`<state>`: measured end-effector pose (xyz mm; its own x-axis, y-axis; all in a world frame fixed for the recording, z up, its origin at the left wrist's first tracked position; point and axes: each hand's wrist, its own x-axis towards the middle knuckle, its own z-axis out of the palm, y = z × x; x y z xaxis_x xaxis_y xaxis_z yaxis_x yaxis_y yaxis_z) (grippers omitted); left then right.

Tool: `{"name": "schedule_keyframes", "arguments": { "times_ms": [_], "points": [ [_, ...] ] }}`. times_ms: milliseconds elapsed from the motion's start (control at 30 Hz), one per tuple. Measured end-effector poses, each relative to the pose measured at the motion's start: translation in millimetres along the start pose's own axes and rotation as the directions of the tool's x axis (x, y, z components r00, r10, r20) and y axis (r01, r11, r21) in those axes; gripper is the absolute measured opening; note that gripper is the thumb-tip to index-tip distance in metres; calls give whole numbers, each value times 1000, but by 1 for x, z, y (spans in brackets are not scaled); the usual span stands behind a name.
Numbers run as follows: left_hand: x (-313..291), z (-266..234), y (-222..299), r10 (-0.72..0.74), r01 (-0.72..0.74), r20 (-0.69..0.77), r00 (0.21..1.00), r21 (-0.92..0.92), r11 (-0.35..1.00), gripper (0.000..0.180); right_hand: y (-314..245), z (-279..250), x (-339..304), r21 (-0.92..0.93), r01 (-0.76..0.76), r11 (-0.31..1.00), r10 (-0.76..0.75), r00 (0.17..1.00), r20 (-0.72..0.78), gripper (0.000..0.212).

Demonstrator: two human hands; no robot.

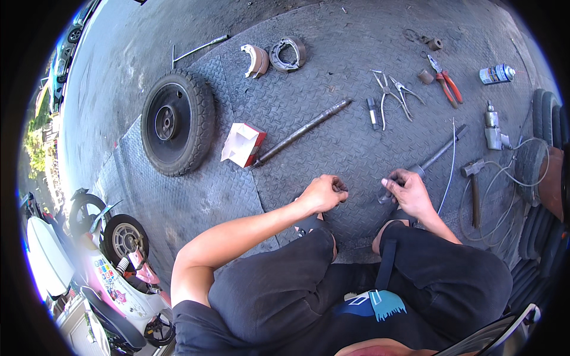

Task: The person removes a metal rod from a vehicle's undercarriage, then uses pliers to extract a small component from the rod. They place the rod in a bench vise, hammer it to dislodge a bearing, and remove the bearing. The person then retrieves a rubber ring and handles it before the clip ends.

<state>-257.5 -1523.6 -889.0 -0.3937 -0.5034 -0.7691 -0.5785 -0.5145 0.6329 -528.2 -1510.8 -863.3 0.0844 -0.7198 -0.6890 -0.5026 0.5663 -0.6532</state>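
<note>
My left hand (324,193) is closed above the metal plate floor, fingers curled against the thumb. Any small thing in it is hidden. Across from it, my right hand (411,191) is closed too, thumb and forefinger pinched together; what they hold, if anything, I cannot make out. Just behind the right hand lies a long dark bar tool (441,151), its near part covered by the hand. A greyish, see-through-looking end (385,194) shows beside the fingertips. A thin pale cable (452,160) runs next to the bar. Left of my left hand stands an open red-and-white box (243,146).
A tyred wheel (179,123) lies at left; a steel rod (304,132) lies ahead. Brake shoes (256,62), a ring-shaped pair (288,54), pliers (387,98), red-handled pliers (445,82), a spray can (497,74), an air tool (493,127) and a hammer (474,190) surround them.
</note>
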Motion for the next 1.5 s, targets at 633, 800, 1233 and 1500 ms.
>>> {"name": "schedule_keyframes", "arguments": {
  "times_ms": [633, 800, 1233, 1500],
  "points": [
    [-154, -56, 266, -88, 72, -10, 996, -493, 867, 28, -172, -162, -189, 934, 106, 340, 120, 981, -155, 25],
    [-300, 37, 403, 58, 46, 165, 985, -561, 827, 33, -221, -152, -379, 909, 319, 268, 263, 884, -387, 18],
    [-687, 363, 437, 317, -947, 894, 315, 273, 169, 28, -179, 26, -853, 698, 539, 472, 775, 124, -620, 28],
    [-920, 642, 276, -61, -938, 997, 56, 73, 340, 28, -33, 202, -1155, 671, 580, 461, 887, -277, -370, 30]
  ]
}}
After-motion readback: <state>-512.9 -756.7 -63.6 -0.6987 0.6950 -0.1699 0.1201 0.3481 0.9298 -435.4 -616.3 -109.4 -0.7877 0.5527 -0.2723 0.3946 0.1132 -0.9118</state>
